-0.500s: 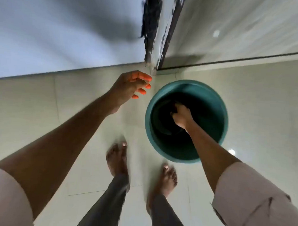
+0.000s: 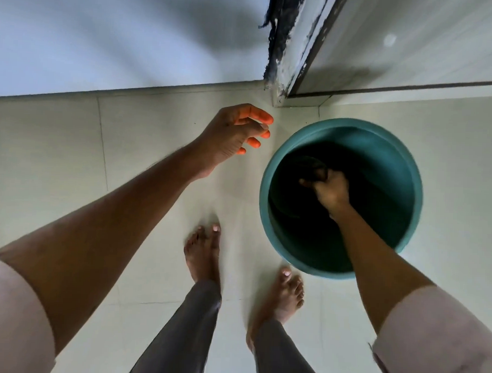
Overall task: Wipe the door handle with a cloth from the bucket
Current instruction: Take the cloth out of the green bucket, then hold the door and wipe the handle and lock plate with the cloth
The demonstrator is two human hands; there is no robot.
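A teal bucket [image 2: 268,170] stands on the pale tiled floor, right of centre, its inside dark. My right hand [image 2: 330,191] reaches down into it and is closed on a dark cloth [image 2: 314,168], which is hard to make out against the dark interior. My left hand [image 2: 235,135] hovers above the floor to the left of the bucket, empty, fingers apart and slightly curled. The door handle is out of view.
My two bare feet [image 2: 205,255] stand just in front of the bucket. A worn door frame edge [image 2: 284,47] rises behind the bucket, with a pale wall to its left and a door panel [image 2: 414,44] to its right.
My right hand has closed around the dark cloth inside the bucket. My left hand has barely moved, staying open beside the bucket.
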